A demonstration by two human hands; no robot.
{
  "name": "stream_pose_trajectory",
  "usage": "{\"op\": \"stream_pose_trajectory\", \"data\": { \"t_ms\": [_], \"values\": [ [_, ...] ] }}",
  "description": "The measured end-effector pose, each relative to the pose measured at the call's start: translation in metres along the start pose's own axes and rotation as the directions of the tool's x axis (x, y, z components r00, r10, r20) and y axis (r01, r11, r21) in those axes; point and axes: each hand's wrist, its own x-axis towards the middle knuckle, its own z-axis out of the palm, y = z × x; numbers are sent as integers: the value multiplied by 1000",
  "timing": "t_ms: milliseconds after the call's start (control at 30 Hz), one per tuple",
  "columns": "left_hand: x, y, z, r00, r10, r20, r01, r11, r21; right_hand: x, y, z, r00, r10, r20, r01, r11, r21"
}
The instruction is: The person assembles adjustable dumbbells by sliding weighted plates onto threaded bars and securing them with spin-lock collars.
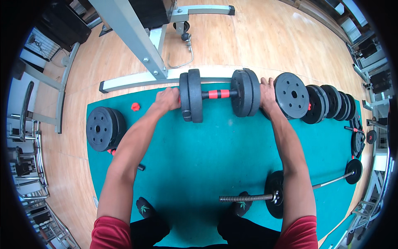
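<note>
A dumbbell (219,94) with a black bar, red grip bands and two black plates on each side lies crosswise in front of me, above or on the green mat. My left hand (168,99) is closed round its left end, where a bit of red shows beside the plates. Against the outer face of the right plates is my right hand (268,92), fingers bent round that end; what lies under them is hidden. A loose red star-shaped nut (135,106) rests on the mat left of my left hand. Just beyond my right hand stands a black weight plate (292,95).
Another plate-loaded dumbbell (101,129) sits at left, partly behind my forearm. Several black plates (329,103) stand in a row at right. A barbell (248,198) crosses the mat by my right foot. A grey steel frame (137,81) borders the mat's far edge.
</note>
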Motion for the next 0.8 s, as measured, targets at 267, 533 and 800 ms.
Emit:
{"op": "stream_pose_trajectory", "data": {
  "t_ms": [267,533,800],
  "values": [
    [5,16,-14,999,3,34,-2,1000,-22,-6,-2,-18,979,-8,206,103,886,-452],
    [3,14,0,1000,-2,-21,0,996,-93,-28,22,-36,996,83,-44,-93,939,-332],
    [0,-9,17,958,176,-228,-238,929,-284,-114,-7,-32,885,155,-439,-37,963,265]
  ]
}}
